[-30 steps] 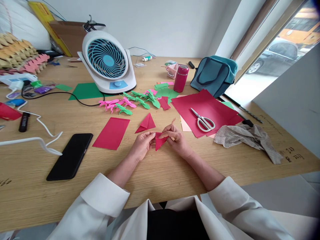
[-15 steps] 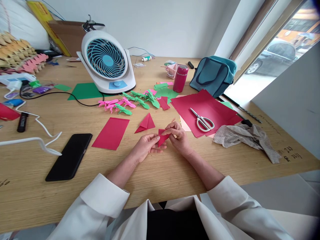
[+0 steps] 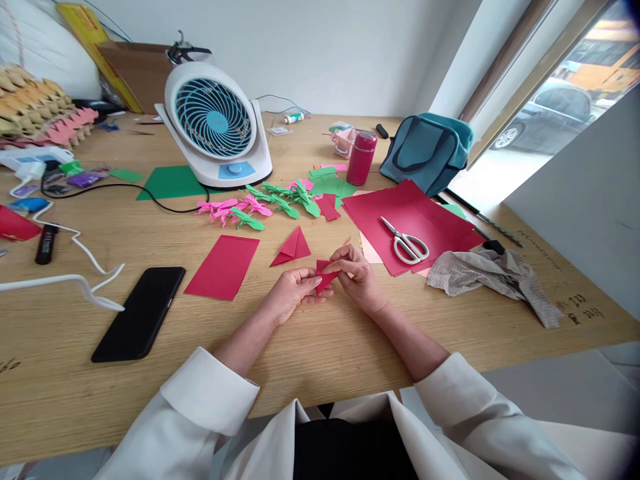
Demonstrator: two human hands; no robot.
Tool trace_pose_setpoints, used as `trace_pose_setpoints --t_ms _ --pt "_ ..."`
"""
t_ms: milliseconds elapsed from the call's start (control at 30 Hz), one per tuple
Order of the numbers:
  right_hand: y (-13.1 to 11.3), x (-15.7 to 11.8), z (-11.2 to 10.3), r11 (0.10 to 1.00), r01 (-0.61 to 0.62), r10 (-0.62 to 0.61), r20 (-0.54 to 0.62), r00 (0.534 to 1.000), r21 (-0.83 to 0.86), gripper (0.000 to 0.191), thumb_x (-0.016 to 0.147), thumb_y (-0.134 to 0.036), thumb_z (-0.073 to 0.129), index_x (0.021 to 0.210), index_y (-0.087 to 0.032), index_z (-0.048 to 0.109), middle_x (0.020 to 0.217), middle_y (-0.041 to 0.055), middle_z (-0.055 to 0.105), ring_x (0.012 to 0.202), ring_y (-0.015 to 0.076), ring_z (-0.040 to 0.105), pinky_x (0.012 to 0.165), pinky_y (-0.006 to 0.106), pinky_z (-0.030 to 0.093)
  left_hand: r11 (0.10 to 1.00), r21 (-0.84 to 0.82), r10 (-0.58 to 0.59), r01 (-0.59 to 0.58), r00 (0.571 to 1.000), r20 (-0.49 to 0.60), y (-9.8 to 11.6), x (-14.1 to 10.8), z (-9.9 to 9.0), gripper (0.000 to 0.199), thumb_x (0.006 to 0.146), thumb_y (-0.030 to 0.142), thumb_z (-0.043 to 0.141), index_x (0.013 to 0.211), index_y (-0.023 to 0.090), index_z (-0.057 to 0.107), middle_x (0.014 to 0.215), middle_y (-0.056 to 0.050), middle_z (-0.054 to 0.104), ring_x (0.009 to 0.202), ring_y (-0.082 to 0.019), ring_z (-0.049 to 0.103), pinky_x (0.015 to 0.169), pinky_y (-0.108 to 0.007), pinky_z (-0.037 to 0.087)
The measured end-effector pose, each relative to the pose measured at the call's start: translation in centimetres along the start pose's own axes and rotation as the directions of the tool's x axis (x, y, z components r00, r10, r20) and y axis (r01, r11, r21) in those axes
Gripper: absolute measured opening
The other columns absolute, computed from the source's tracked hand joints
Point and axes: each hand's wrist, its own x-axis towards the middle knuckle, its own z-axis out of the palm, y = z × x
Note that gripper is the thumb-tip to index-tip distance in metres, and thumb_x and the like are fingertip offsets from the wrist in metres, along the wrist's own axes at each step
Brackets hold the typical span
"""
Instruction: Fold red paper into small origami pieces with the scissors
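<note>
Between my two hands is a small folded piece of red paper [image 3: 325, 272], held just above the table. My left hand [image 3: 295, 291] pinches its left edge between thumb and fingers. The fingertips of my right hand [image 3: 356, 275] grip its upper right side and cover part of it. Just beyond my left hand lies a red folded paper triangle [image 3: 293, 248]. A flat red paper rectangle [image 3: 223, 268] rests to its left. Behind are several pink paper figures [image 3: 225, 209] and green paper figures [image 3: 285, 203].
White-handled scissors [image 3: 407, 247] lie on large red sheets [image 3: 360, 213] at right, near a crumpled cloth [image 3: 465, 272]. A black phone [image 3: 139, 313] is on the left. Farther back stand a fan [image 3: 214, 123], a red flask [image 3: 362, 159] and a teal bag [image 3: 430, 153].
My hands and the red paper between them are almost unchanged; the paper's visible outline differs very slightly. Nothing on the table has moved.
</note>
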Motion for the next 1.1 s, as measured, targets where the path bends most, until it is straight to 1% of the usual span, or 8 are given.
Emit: trace_pose_setpoints --t_ms 233,333,467,667,900,1100 --pt "0.04 -0.08 0.05 0.999 0.009 -0.009 0.001 1.0 -0.031 0.037 0.083 0.001 0.044 0.082 -0.023 0.072 0.092 0.0051 0.055 0.088 0.0168 0.054 0.078 0.034 0.047 1.0 0.009 0.009 -0.009 1.0 0.006 -0.18 0.17 -0.11 0.026 0.075 0.028 0.08 0.093 0.012 0.068 0.095 -0.01 0.076 0.081 -0.02 0.075 0.071 -0.028 0.059" --pt "0.05 -0.09 0.07 0.999 0.024 -0.024 -0.002 1.0 -0.028 0.038 0.082 0.002 0.044 0.083 -0.023 0.073 0.092 0.005 0.055 0.088 0.0169 0.054 0.078 0.034 0.047 1.0 0.02 0.008 -0.008 1.0 0.003 -0.18 0.22 -0.15 0.027 0.075 0.029 0.08 0.093 0.013 0.068 0.094 -0.01 0.076 0.08 -0.02 0.075 0.07 -0.028 0.059" --pt "0.13 -0.13 0.14 1.0 0.01 -0.011 -0.003 1.0 -0.021 0.039 0.081 0.002 0.044 0.084 -0.024 0.073 0.092 0.0048 0.055 0.089 0.0172 0.054 0.079 0.035 0.047 1.0 0.026 0.011 -0.011 1.0 -0.004 -0.22 0.28 -0.2 0.028 0.074 0.029 0.08 0.092 0.012 0.068 0.093 -0.011 0.076 0.08 -0.02 0.075 0.07 -0.028 0.058" --pt "0.37 -0.15 0.28 1.0 0.023 -0.023 -0.03 0.999 0.002 0.038 0.082 0.001 0.044 0.085 -0.024 0.073 0.091 0.0044 0.056 0.088 0.0166 0.054 0.08 0.036 0.046 1.0 0.022 0.009 -0.008 1.0 -0.004 -0.11 0.16 -0.08 0.029 0.074 0.03 0.08 0.094 0.012 0.068 0.093 -0.011 0.076 0.08 -0.02 0.074 0.07 -0.027 0.058" --pt "0.51 -0.18 0.32 1.0 -0.023 0.023 -0.026 0.999 0.007 0.036 0.082 -0.001 0.046 0.083 -0.024 0.073 0.09 0.0044 0.056 0.089 0.0175 0.055 0.081 0.037 0.047 1.0 0.019 0.0 0.0 1.0 -0.018 0.16 -0.01 0.14 0.028 0.074 0.029 0.081 0.092 0.012 0.068 0.09 -0.01 0.076 0.08 -0.02 0.074 0.07 -0.027 0.058" --pt "0.7 -0.27 0.44 0.999 -0.033 0.034 -0.033 0.999 0.024 0.035 0.083 -0.001 0.046 0.083 -0.024 0.073 0.091 0.0043 0.057 0.089 0.0175 0.055 0.082 0.037 0.047 1.0 0.025 0.009 -0.009 1.0 -0.014 0.1 0.03 0.08 0.029 0.074 0.03 0.081 0.092 0.012 0.068 0.09 -0.01 0.076 0.08 -0.02 0.074 0.07 -0.028 0.058"
